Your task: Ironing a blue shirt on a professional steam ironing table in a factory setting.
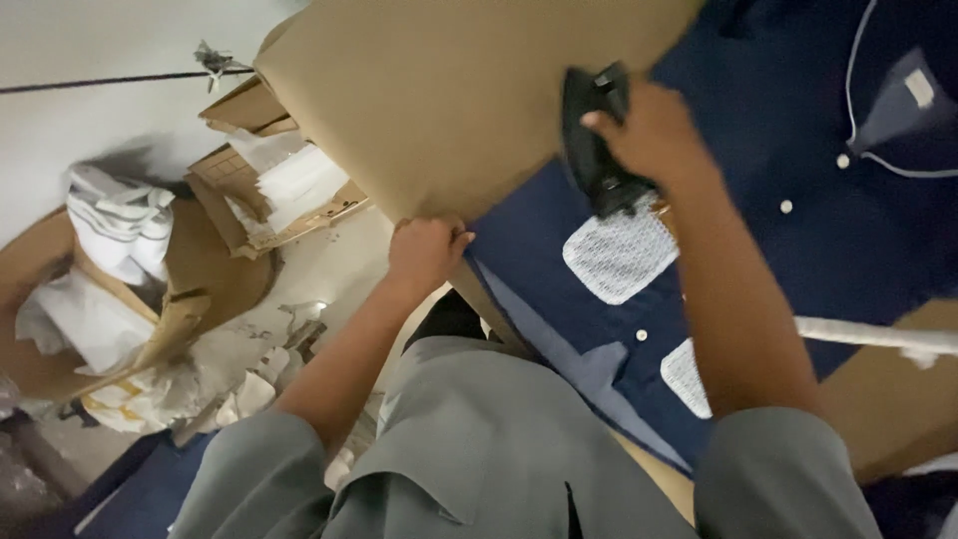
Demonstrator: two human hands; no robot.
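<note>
— What is shown at the worktop (878, 399)?

— A dark iron (596, 140) is gripped in the right hand (649, 130), fingers wrapped tight about its handle, and is held down on a navy shirt (798, 210) with pale piping and white buttons. The shirt is spread flat, a white patterned pocket (619, 255) lying just below the iron's tip.

— And the left hand (424, 250)?

— It is closed into a fist on the edge of a large sheet of brown paper (449, 90), fingers curled under, so that the sheet is pinned beside the garment.

— Which step is judged to be in hand?

— Pressing, by all appearances: the iron sits on the cloth between paper and pocket, and the shirt front seems only partly covered.

— What would the next move call for?

— A slow, even stroke is likely needed, buttons avoided, the cloth kept taut by the other hand.

— Anything else in view?

— Open cardboard boxes (269, 190) with folded white cloth (120, 220) and scattered paper scraps (249, 389) are seen on the floor to the left.
</note>
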